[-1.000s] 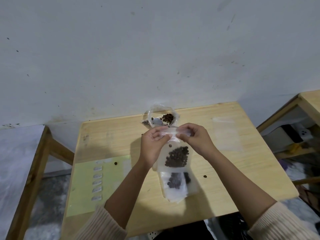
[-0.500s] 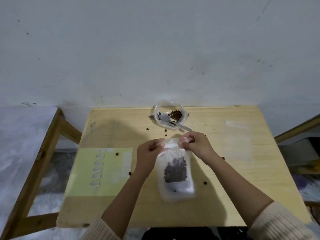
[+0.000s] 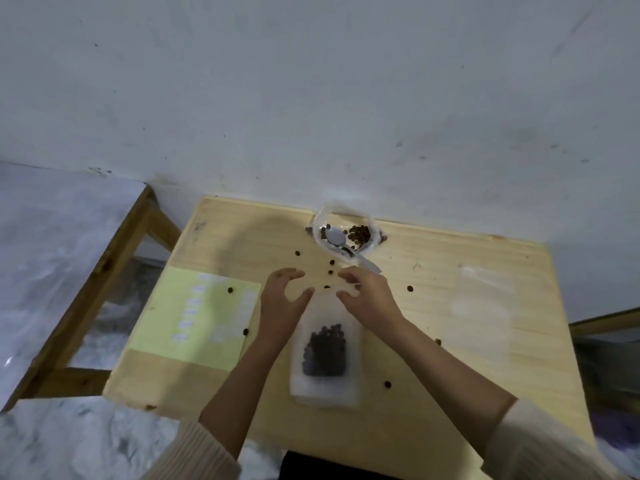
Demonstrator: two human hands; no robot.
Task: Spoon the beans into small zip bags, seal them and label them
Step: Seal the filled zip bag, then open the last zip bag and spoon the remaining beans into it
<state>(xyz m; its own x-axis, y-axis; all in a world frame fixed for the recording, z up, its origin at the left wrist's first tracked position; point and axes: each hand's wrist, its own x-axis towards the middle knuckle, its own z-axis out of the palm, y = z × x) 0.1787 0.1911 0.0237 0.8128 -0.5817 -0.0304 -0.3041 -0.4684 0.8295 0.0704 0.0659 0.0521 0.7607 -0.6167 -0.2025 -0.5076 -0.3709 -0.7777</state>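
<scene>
The filled zip bag [image 3: 325, 356] lies flat on the table [image 3: 450, 382] just nearer than the bowl of beans [image 3: 346, 233], with the left hand [image 3: 282, 301] and right hand [image 3: 372, 297] at its top edge, fingers loosely parted and gripping nothing; light, limp and slick, it likely wants pinching along the stiffer zip strip.

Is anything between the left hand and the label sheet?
Nothing visible blocks it. The left hand is just beside the label sheet; only a loose bean lies on the sheet.

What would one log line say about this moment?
zip bag: beans inside, flat on table | left hand, right hand: open at bag top | spoon: in bowl | seal: cannot tell
</scene>
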